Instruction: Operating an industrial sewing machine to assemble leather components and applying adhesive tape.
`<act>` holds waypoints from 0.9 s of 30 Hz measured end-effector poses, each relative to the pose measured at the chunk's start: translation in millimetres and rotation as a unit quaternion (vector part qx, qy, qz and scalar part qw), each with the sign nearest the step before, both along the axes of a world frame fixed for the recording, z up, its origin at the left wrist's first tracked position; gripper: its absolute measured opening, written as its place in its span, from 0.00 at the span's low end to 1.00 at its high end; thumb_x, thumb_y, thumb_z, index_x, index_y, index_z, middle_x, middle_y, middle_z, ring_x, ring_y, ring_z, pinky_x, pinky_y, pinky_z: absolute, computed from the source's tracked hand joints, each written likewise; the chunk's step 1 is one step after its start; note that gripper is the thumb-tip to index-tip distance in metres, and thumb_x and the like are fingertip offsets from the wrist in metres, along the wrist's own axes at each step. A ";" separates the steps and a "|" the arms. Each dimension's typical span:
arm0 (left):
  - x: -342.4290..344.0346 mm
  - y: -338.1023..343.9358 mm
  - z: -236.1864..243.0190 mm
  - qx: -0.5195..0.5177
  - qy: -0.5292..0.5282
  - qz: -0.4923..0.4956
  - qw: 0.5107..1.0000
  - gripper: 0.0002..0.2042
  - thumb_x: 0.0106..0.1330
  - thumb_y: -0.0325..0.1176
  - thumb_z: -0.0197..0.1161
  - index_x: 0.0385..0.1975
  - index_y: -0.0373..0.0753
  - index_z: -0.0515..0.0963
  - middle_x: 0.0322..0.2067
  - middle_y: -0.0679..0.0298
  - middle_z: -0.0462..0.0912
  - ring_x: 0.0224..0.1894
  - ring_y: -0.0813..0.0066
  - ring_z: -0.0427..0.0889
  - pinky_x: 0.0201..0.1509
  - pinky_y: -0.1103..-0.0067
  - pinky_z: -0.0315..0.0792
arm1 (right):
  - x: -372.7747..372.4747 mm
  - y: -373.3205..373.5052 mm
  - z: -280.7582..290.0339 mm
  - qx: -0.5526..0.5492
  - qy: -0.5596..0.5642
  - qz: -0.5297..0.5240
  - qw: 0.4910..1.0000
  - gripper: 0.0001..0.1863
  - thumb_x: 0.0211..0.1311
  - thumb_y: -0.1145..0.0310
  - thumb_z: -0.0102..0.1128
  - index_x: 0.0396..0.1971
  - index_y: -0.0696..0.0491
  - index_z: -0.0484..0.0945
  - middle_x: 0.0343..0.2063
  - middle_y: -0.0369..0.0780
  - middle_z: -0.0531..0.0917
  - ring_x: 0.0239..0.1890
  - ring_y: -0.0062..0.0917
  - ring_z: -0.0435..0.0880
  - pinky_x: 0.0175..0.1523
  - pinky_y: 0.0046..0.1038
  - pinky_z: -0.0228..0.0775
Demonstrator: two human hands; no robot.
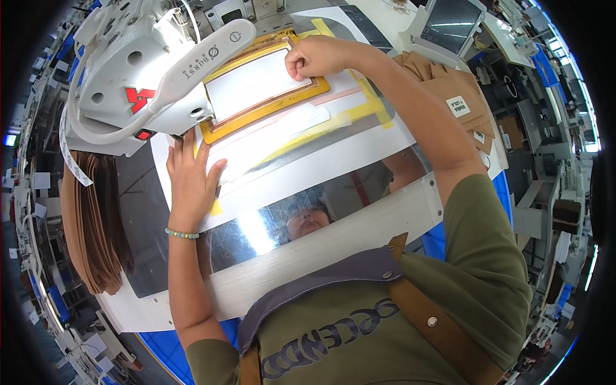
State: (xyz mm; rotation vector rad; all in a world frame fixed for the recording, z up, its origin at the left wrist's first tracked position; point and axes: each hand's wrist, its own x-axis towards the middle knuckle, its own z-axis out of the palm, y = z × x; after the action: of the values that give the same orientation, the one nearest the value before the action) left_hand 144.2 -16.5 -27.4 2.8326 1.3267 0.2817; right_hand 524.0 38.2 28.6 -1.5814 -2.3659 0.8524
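A yellow frame (266,113) with a brown inner border lies tilted under the head of a white sewing machine (122,77). Inside it is a white panel (250,83). My left hand (191,179) rests flat with fingers spread by the frame's near left corner; the fingertips are partly hidden under the machine head. At the frame's right side my right hand (321,56) is closed, fingers curled down over the panel's edge. Whatever its fingers may pinch is hidden. Beneath the frame is a white sheet (359,160) with strips of yellow tape (374,102).
Brown folded pieces (96,224) hang in a stack at the left table edge. More brown pieces (443,86) lie piled at the right, near a screen (452,22). A shiny metal plate (237,240) spans the near side, bordered by a pale table edge (321,256).
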 end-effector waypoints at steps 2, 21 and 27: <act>-0.1 0.1 -0.7 0.011 -0.001 -0.004 1.000 0.30 0.77 0.51 0.52 0.70 0.34 0.71 0.76 0.44 0.60 0.78 0.43 0.55 0.81 0.53 0.45 | -3.4 0.1 4.2 -0.007 -0.025 0.002 1.000 0.03 0.54 0.74 0.68 0.30 0.53 0.86 0.25 0.36 0.87 0.31 0.24 0.84 0.38 0.30 0.73; -0.8 2.3 -6.9 0.033 -0.009 0.000 0.999 0.28 0.77 0.50 0.54 0.66 0.34 0.74 0.75 0.45 0.62 0.76 0.41 0.58 0.79 0.53 0.49 | -14.8 -19.1 -7.3 0.144 -0.145 0.038 0.978 0.09 0.60 0.76 0.57 0.28 0.51 0.87 0.36 0.40 0.86 0.40 0.31 0.85 0.45 0.36 0.75; 0.1 1.5 -7.1 0.032 -0.017 0.004 0.999 0.27 0.77 0.50 0.55 0.66 0.35 0.75 0.75 0.46 0.62 0.76 0.41 0.58 0.79 0.54 0.49 | -20.3 -11.5 -0.3 0.243 -0.143 0.015 0.959 0.09 0.62 0.71 0.57 0.28 0.52 0.86 0.28 0.41 0.85 0.41 0.32 0.85 0.45 0.38 0.76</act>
State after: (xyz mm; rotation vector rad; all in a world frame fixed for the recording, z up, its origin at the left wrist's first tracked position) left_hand 144.3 -15.0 -34.4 2.8610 1.3474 0.3768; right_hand 503.7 26.7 28.3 -1.5365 -2.5250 0.0209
